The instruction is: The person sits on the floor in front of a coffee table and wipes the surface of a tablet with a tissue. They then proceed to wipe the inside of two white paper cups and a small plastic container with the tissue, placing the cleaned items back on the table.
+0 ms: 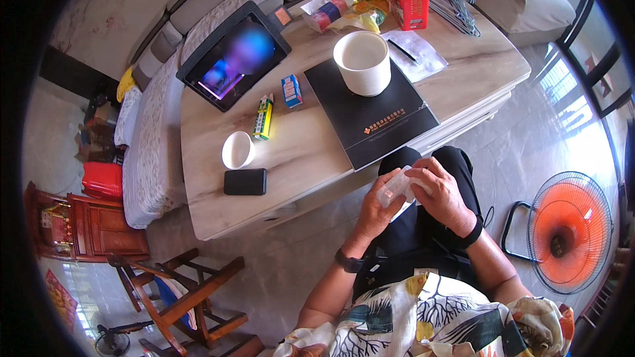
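Above my lap, my left hand [373, 211] grips a small translucent plastic box [393, 190] from its left side. My right hand [445, 197] has its fingers on the right part of the same box, over its top and near edge. Something white shows beneath the box, partly covered by my hands. Whether the box's lid is up or down cannot be made out. Just beyond my knees, a flat black box or folder [372, 129] bearing writing lies at the table edge, with a stack of white bowls [362, 64] standing on it.
On the marbled table [307, 144] are a tablet [233, 57], a blue carton [291, 91], a green-yellow carton [263, 117], a white cup [238, 150] and a black rectangular object [245, 182]. Farther back stand a red box [408, 0] and coiled cable [459, 5]. An orange fan [568, 233] stands right.
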Motion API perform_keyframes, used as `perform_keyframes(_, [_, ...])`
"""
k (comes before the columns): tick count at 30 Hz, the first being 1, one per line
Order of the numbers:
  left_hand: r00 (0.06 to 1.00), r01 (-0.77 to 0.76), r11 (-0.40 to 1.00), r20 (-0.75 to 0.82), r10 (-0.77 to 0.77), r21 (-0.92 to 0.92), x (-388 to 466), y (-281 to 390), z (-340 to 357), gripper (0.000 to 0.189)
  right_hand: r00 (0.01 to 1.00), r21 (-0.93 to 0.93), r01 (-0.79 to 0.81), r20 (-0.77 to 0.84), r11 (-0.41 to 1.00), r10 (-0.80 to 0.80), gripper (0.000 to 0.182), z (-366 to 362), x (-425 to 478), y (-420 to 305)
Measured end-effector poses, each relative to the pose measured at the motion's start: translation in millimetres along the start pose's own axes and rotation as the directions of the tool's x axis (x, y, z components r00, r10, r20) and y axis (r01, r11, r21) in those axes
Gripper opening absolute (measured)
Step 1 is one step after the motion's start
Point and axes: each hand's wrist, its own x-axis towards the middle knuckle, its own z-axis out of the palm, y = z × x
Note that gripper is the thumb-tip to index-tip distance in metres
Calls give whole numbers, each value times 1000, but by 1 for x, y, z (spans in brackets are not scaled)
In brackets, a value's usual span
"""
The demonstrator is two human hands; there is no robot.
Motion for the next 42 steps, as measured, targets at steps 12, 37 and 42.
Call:
perform_keyframes(12, [998, -64, 997, -6, 64, 32, 1, 6, 1, 55, 999, 30, -41, 13, 999, 41, 27, -1, 1, 2])
perform_keyframes(37, [969, 139, 990, 202, -141, 22, -1, -3, -22, 49, 966, 132, -183, 207, 974, 153, 21, 0, -4, 14])
perform_keyframes(42, [964, 260, 888, 149, -219, -378, -2, -23, -14, 53, 968, 169, -228, 142, 959, 205, 26, -1, -3, 12])
